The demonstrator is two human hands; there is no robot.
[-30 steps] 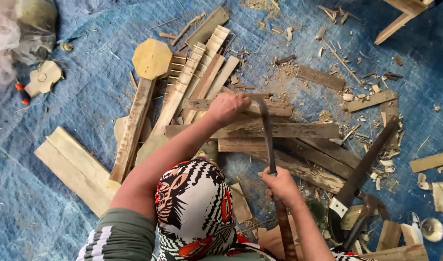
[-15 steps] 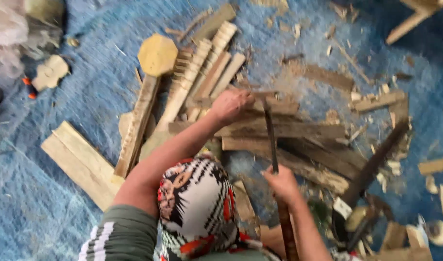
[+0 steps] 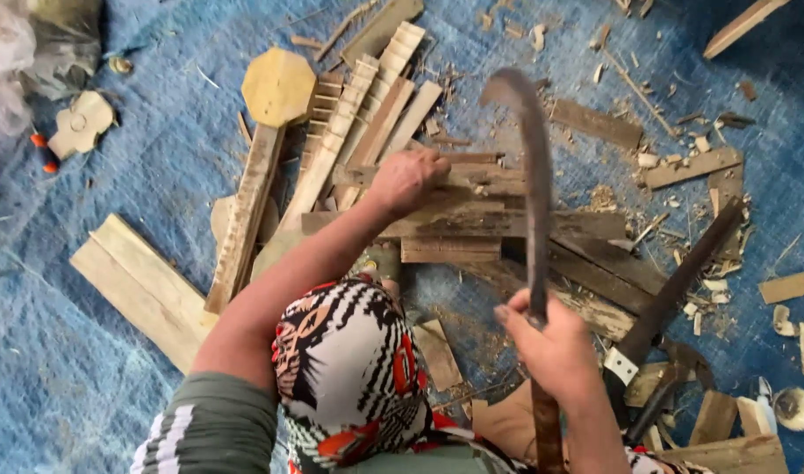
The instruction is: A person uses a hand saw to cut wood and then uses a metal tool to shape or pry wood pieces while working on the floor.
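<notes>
My right hand (image 3: 553,341) grips the wooden handle of a long curved blade (image 3: 532,184), raised so its hooked tip sits high over the wood pile. My left hand (image 3: 408,178) presses down on a dark weathered plank (image 3: 472,224) lying flat on the blue tarp (image 3: 139,184). The blade hangs just right of my left hand, above the plank. My knee in patterned red, black and white cloth (image 3: 349,360) fills the lower middle.
Pale notched slats (image 3: 367,114) and a stick with an octagonal head (image 3: 275,88) lie at upper centre. A light board (image 3: 143,290) lies left. Another dark-handled tool (image 3: 674,290) rests at right among chips and offcuts. A small metal bowl (image 3: 795,408) sits far right.
The curved blade has swung up from resting on the planks to a raised position. My left hand stays pressed on the plank.
</notes>
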